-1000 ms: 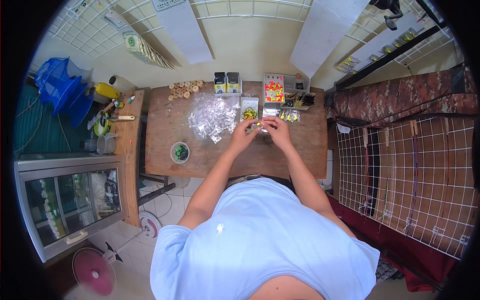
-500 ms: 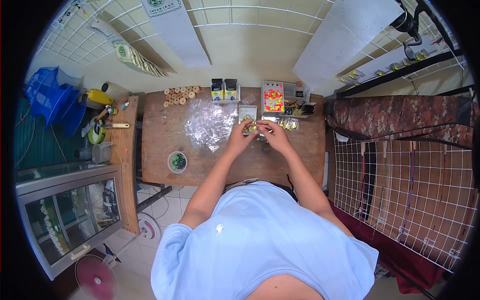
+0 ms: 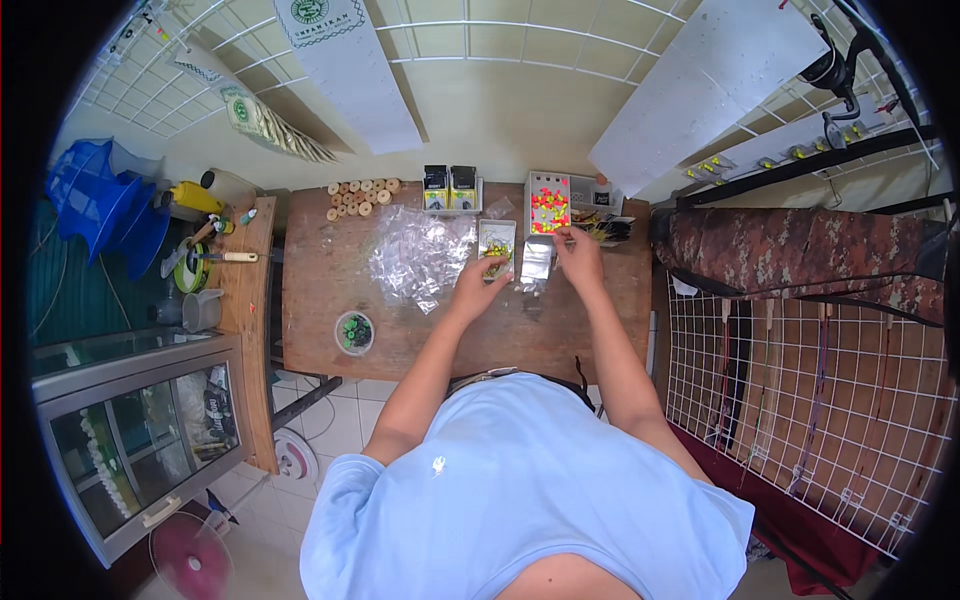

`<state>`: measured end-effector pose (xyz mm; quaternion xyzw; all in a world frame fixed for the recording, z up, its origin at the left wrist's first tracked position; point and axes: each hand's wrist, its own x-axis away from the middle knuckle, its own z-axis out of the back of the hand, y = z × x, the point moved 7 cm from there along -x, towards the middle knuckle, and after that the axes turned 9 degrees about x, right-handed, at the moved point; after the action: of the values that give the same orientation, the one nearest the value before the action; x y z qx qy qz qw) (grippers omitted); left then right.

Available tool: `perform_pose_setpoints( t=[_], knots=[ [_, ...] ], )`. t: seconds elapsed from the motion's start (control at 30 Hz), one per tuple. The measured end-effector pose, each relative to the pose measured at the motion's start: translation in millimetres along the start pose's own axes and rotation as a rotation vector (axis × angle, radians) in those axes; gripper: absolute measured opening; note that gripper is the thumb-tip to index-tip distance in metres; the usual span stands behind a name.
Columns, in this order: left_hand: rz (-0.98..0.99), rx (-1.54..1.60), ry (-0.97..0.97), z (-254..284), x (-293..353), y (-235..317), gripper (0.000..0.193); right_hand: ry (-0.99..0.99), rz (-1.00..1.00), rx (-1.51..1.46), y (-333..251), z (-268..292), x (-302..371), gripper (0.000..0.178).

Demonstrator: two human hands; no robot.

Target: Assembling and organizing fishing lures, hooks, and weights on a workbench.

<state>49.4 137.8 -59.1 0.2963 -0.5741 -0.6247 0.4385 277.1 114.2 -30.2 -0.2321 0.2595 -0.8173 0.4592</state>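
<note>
My left hand [image 3: 482,286] is over the near end of a small white tray [image 3: 484,228] holding little yellow and metallic pieces. Its fingertips are drawn together beside a yellow piece; what they pinch is too small to make out. My right hand [image 3: 580,258] is at the near right corner of a white box [image 3: 540,182] of small red and yellow beads or floats. Its thumb and forefinger come together there, and anything between them is hidden. Between my hands lie small clear or silvery plastic packets [image 3: 537,262].
A heap of clear plastic bags [image 3: 415,255] covers the table's middle left. Cork rings [image 3: 360,196], black-and-yellow packs [image 3: 450,188] and a round tub of green and dark pieces [image 3: 354,332] stand around it. A dark-filled tray [image 3: 610,228] is at right.
My hands were together over the small white tray. The right hand has moved right and away to the bead box's corner; the left stays by the tray, slightly lower.
</note>
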Motion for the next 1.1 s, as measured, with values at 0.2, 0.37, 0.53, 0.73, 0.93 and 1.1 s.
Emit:
perform_pose_setpoints(
  t=[0.2, 0.37, 0.53, 0.73, 0.93, 1.1],
  knots=[
    [-0.040, -0.042, 0.021, 9, -5, -1, 0.038, -0.028, 0.279, 0.332, -32, 5, -34, 0.018],
    [-0.001, -0.013, 0.020, 9, -4, -8, 0.039, -0.184, 0.214, 0.442, -32, -9, -49, 0.017],
    [0.003, 0.027, 0.030, 12, -4, -11, 0.038, -0.215, 0.234, 0.446, -28, -15, -55, 0.021],
    [0.030, 0.027, 0.034, 15, -6, -10, 0.038, -0.127, 0.195, 0.349, -18, -14, -54, 0.018],
    [0.018, 0.016, 0.027, 13, -1, -18, 0.038, -0.074, 0.103, 0.282, -15, -5, -48, 0.019],
    [0.013, 0.018, 0.013, 7, -2, -11, 0.038, -0.101, 0.179, 0.428, -16, -16, -53, 0.019]
  ],
)
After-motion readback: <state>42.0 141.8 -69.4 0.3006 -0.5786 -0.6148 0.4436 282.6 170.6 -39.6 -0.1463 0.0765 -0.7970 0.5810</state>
